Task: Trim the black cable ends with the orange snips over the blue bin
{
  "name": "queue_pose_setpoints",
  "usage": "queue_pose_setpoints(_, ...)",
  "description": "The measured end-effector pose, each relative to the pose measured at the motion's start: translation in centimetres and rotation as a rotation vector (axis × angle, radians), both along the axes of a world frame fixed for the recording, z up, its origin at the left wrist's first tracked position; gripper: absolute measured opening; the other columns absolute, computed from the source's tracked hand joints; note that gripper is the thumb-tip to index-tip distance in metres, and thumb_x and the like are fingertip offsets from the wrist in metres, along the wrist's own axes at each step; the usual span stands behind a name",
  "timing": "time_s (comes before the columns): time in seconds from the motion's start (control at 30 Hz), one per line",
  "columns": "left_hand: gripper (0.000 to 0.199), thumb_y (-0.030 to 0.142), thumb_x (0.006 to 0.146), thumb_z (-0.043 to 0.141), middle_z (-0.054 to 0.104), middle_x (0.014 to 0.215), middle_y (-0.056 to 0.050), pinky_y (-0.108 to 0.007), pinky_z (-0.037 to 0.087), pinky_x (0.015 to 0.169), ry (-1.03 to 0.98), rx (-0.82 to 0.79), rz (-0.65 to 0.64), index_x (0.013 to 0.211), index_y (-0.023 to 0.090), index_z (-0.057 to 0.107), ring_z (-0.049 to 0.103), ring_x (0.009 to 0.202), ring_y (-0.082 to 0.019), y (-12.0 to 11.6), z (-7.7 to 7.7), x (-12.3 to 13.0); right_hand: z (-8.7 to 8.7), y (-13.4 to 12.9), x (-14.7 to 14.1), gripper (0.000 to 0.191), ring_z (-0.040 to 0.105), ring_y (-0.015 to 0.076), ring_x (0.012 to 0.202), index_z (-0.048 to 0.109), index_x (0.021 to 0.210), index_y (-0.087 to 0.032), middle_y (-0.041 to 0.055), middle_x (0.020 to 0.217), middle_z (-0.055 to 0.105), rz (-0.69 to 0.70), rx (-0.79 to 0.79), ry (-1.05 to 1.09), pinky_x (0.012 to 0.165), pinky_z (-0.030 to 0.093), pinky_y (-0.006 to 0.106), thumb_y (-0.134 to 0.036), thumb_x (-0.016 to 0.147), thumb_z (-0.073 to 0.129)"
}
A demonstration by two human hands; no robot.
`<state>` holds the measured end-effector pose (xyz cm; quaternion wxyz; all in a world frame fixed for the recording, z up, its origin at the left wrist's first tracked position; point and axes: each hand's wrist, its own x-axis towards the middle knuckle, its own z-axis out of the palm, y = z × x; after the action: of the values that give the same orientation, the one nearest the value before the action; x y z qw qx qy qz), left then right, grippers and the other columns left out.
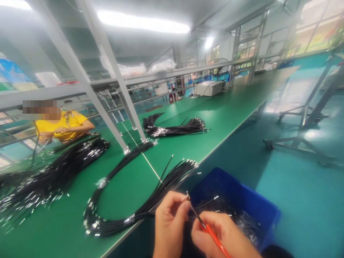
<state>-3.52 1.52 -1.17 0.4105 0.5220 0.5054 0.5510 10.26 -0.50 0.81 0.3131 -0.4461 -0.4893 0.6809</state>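
My left hand (172,218) is closed in a pinch on a small silver-tipped end of a black cable, held up near the table edge. My right hand (215,231) grips a slim tool with a red handle (216,240); its thin metal tip reaches to the fingertips of my left hand. The tool's exact kind is hard to make out. Just beyond my hands, a curved bundle of black cables (158,190) with silver ends lies on the green table (122,197). Below and to the right sits a blue bin (258,200) with clear plastic and cable ends inside.
Another cable bundle (174,130) lies farther along the table, and a large black pile (61,168) is at left. Grey metal posts (107,118) rise from the table. Across it sits a person in a yellow shirt (68,123). A wheeled stand (298,139) is at right.
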Motion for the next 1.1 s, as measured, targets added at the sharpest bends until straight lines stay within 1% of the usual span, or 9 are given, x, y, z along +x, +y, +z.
queue_pose_setpoints(0.07,0.009,0.023,0.075,0.065,0.061,0.061,0.001,-0.02,0.045,0.05,0.032,0.012,-0.019,0.068,0.017,0.066,0.054,0.052,-0.012,-0.1,0.1,0.2,0.2,0.1,-0.1,0.023,0.034,0.0057,0.037,0.05,0.062,-0.021,-0.0089,0.044,0.043,-0.012,-0.032,-0.041,0.034,0.021,0.018,-0.037,0.07,0.063)
queue_pose_setpoints(0.27,0.011,0.021,0.077,0.062,0.063,0.064,0.0,-0.023,0.047,0.056,0.116,0.065,-0.027,0.067,0.018,0.065,0.059,0.06,-0.016,-0.2,0.2,0.4,0.6,0.7,-0.1,0.022,0.041,0.0058,0.036,0.053,0.062,-0.019,-0.0073,0.042,0.049,-0.054,-0.025,-0.053,0.038,0.029,0.016,-0.035,0.069,0.066)
queue_pose_setpoints(0.43,0.01,0.021,0.078,0.061,0.064,0.065,-0.001,-0.024,0.048,0.058,0.144,0.07,-0.021,0.068,0.018,0.065,0.06,0.061,-0.017,-0.1,0.1,0.6,0.9,0.7,0.0,0.022,0.034,0.0047,0.03,0.05,0.064,-0.02,-0.0081,0.041,0.047,-0.042,-0.041,-0.08,0.028,0.019,0.015,-0.037,0.073,0.061)
queue_pose_setpoints(0.57,0.01,0.021,0.077,0.061,0.065,0.065,-0.001,-0.025,0.048,0.059,0.163,0.062,-0.005,0.067,0.019,0.065,0.06,0.061,-0.017,-0.1,-0.1,0.8,1.0,0.7,0.2,0.018,0.033,0.004,0.029,0.051,0.063,-0.02,-0.0094,0.039,0.046,-0.048,-0.027,-0.116,0.034,0.026,0.015,-0.033,0.073,0.059)
queue_pose_setpoints(0.67,0.009,0.022,0.076,0.062,0.065,0.065,-0.001,-0.025,0.049,0.058,0.176,0.054,0.008,0.069,0.019,0.066,0.06,0.06,-0.017,-0.1,-0.3,0.9,0.6,0.7,0.5,0.018,0.036,0.0058,0.032,0.051,0.061,-0.021,-0.0091,0.039,0.045,-0.045,-0.009,-0.16,0.035,0.026,0.017,-0.031,0.073,0.06)
queue_pose_setpoints(0.77,0.009,0.023,0.076,0.062,0.067,0.067,-0.002,-0.026,0.05,0.059,0.204,0.049,0.014,0.073,0.019,0.069,0.062,0.063,-0.019,0.2,-0.5,0.9,-0.4,0.3,1.0,0.018,0.041,0.0081,0.041,0.05,0.062,-0.021,-0.0077,0.045,0.046,-0.079,0.023,-0.124,0.039,0.027,0.018,-0.032,0.069,0.063)
queue_pose_setpoints(0.93,0.01,0.023,0.076,0.062,0.068,0.071,-0.003,-0.026,0.049,0.059,0.245,0.064,-0.01,0.073,0.02,0.071,0.062,0.066,-0.019,0.4,-0.3,0.9,-1.4,0.1,1.6,0.028,0.03,0.0075,0.047,0.052,0.069,-0.02,-0.0096,0.052,0.039,-0.232,0.109,0.021,0.044,0.025,0.02,-0.035,0.059,0.072)
queue_pose_setpoints(1.0,0.009,0.022,0.076,0.062,0.067,0.07,-0.002,-0.025,0.048,0.058,0.271,0.07,-0.016,0.071,0.02,0.069,0.061,0.064,-0.018,0.3,-0.2,0.9,-1.2,0.3,1.4,0.024,0.033,0.0076,0.046,0.054,0.07,-0.02,-0.0085,0.054,0.042,-0.363,0.103,0.02,0.044,0.028,0.02,-0.032,0.06,0.071)
queue_pose_setpoints(1.1,0.01,0.019,0.076,0.061,0.064,0.066,0.0,-0.023,0.046,0.056,0.327,0.074,-0.025,0.069,0.02,0.067,0.059,0.061,-0.017,0.1,0.1,1.2,-0.7,0.6,0.9,0.021,0.044,0.0098,0.046,0.058,0.078,-0.021,-0.0047,0.059,0.054,-0.569,0.109,0.065,0.044,0.035,0.021,-0.027,0.062,0.068)
